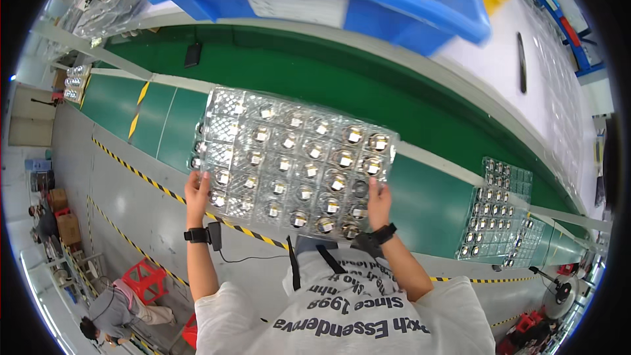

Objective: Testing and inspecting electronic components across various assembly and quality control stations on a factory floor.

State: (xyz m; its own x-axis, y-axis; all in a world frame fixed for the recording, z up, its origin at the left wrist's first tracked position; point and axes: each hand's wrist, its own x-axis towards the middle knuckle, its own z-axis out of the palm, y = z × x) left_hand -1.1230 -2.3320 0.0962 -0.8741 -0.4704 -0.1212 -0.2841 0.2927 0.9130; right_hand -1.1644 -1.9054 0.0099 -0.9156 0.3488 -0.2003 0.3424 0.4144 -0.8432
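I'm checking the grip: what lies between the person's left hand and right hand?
A clear plastic tray of small round parts lies between the left hand and right hand, as the head view shows.

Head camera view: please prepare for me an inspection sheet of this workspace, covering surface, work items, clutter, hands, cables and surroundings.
Surface: green bench, crossed at left by a yellow-black stripe.
Work items: clear tray holding many round parts; more filled trays lie at right.
Clutter: blue bin holding packaging; black flat object behind the tray, kind unclear.
Hands: left hand grips the tray's left side, right hand its right side.
Cables: thin dark cable runs from near the left wrist toward the body.
Surroundings: grey floor, red stool, another person at lower left.
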